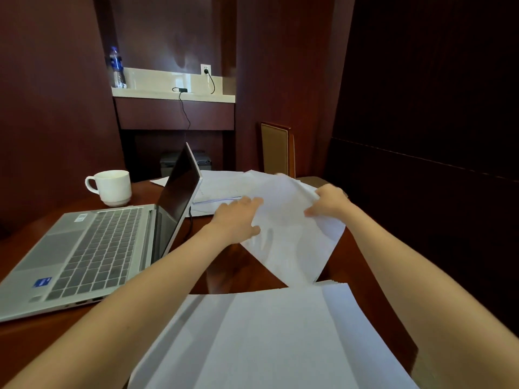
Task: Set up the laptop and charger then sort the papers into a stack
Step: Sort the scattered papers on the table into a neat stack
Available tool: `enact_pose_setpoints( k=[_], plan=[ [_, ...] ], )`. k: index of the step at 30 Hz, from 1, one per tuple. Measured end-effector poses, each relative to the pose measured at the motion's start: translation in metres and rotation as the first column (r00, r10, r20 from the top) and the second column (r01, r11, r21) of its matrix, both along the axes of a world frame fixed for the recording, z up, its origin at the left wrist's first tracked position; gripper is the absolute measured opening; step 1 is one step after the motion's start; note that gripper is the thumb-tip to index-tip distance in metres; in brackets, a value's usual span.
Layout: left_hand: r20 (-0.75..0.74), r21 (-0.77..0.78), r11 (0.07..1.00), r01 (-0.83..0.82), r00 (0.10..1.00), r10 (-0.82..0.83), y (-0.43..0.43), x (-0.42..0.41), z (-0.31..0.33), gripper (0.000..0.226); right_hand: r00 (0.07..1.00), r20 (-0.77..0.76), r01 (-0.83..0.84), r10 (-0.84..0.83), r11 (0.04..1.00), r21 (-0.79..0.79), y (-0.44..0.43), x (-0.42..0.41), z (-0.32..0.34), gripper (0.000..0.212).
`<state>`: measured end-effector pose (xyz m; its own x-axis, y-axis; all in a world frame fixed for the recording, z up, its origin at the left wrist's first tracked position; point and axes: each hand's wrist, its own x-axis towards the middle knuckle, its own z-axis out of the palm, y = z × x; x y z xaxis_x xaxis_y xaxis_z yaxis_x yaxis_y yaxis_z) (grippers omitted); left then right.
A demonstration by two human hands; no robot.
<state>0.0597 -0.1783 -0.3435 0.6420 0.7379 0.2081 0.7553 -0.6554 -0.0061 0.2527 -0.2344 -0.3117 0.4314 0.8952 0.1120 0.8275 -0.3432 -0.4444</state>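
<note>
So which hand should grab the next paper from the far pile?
Probably the left hand: it is nearer the far pile, while the right hand pinches the sheet by its upper edge.

Dark wood table point(241, 265): open laptop point(92, 254) left, white mug point(112, 188) just behind it, loose papers point(222, 186) at far side, paper stack point(266, 338) at near edge.

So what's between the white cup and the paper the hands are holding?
The open silver laptop: its dark screen stands between the white ceramic mug and the held white paper sheet, seen in the head view.
</note>
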Motion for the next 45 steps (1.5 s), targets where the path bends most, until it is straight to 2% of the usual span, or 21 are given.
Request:
enact_pose_setpoints(
  k=[3, 6, 8, 11, 13, 16, 19, 24, 26, 29, 34, 36, 40, 43, 45],
  plan=[
    [0.222, 0.025, 0.997, -0.072, 0.973, 0.065, -0.003, 0.003, 0.015, 0.072, 1.000, 0.020, -0.021, 0.019, 0.990, 0.137, -0.012, 0.001, 0.012, 0.017],
    [0.417, -0.099, 0.986, -0.137, 0.894, 0.167, -0.006, 0.005, 0.025, 0.080, 1.000, -0.001, -0.005, 0.006, 0.975, 0.223, -0.024, 0.005, 0.024, 0.021],
    [0.484, -0.120, 0.977, -0.177, 0.849, 0.214, -0.009, 0.004, 0.027, 0.082, 1.000, -0.015, -0.007, 0.011, 0.971, 0.240, -0.030, 0.011, 0.031, 0.020],
    [0.491, 0.005, 0.986, -0.164, 0.860, 0.141, -0.015, 0.003, 0.030, 0.079, 1.000, -0.003, -0.021, 0.023, 0.972, 0.235, -0.037, 0.019, 0.039, 0.010],
    [0.455, 0.114, 0.988, -0.102, 0.890, 0.039, -0.020, 0.005, 0.036, 0.073, 0.997, -0.071, 0.011, 0.006, 0.969, 0.247, -0.042, 0.023, 0.045, 0.009],
    [0.404, 0.177, 0.983, -0.042, 0.914, -0.034, -0.028, 0.011, 0.051, 0.065, 0.984, -0.179, 0.041, -0.010, 0.984, 0.172, -0.044, 0.032, 0.053, 0.028],
    [0.366, 0.124, 0.992, 0.007, 0.929, -0.052, -0.032, 0.016, 0.062, 0.058, 0.983, -0.183, -0.028, 0.033, 0.999, 0.030, -0.051, 0.030, 0.051, 0.035],
    [0.161, 0.039, 0.990, 0.134, 0.977, -0.139, -0.030, 0.016, 0.056, 0.056, 0.952, -0.226, -0.239, 0.207, 0.963, -0.124, -0.056, 0.017, 0.031, 0.032],
    [0.074, -0.016, 0.990, 0.143, 0.987, -0.141, -0.033, 0.014, 0.052, 0.050, 0.945, -0.218, -0.289, 0.243, 0.933, -0.213, -0.058, 0.012, 0.022, 0.033],
    [0.026, -0.189, 0.963, 0.190, 0.982, -0.188, -0.036, 0.006, 0.049, 0.030, 0.946, -0.150, -0.321, 0.286, 0.887, -0.332, -0.064, 0.001, 0.014, 0.036],
    [-0.166, -0.436, 0.892, 0.122, 0.963, -0.213, -0.038, -0.004, 0.040, 0.010, 0.885, -0.341, -0.454, 0.316, 0.746, -0.487, -0.068, -0.006, -0.005, 0.022],
    [-0.187, -0.548, 0.833, 0.073, 0.960, -0.207, -0.042, -0.006, 0.034, 0.009, 0.870, -0.371, -0.487, 0.324, 0.675, -0.554, -0.067, -0.008, -0.011, 0.023],
    [-0.203, -0.727, 0.686, -0.019, 0.961, -0.189, -0.052, -0.011, 0.022, 0.027, 0.836, -0.432, -0.549, 0.340, 0.546, -0.633, -0.067, -0.012, -0.016, 0.025],
    [-0.242, -0.754, 0.656, -0.047, 0.947, -0.211, -0.053, -0.015, 0.014, 0.026, 0.833, -0.438, -0.552, 0.337, 0.546, -0.630, -0.065, -0.013, -0.017, 0.012],
    [-0.246, -0.785, 0.615, -0.065, 0.945, -0.214, -0.051, -0.018, 0.011, 0.025, 0.842, -0.423, -0.539, 0.335, 0.566, -0.624, -0.063, -0.013, -0.017, 0.012]
  ],
)
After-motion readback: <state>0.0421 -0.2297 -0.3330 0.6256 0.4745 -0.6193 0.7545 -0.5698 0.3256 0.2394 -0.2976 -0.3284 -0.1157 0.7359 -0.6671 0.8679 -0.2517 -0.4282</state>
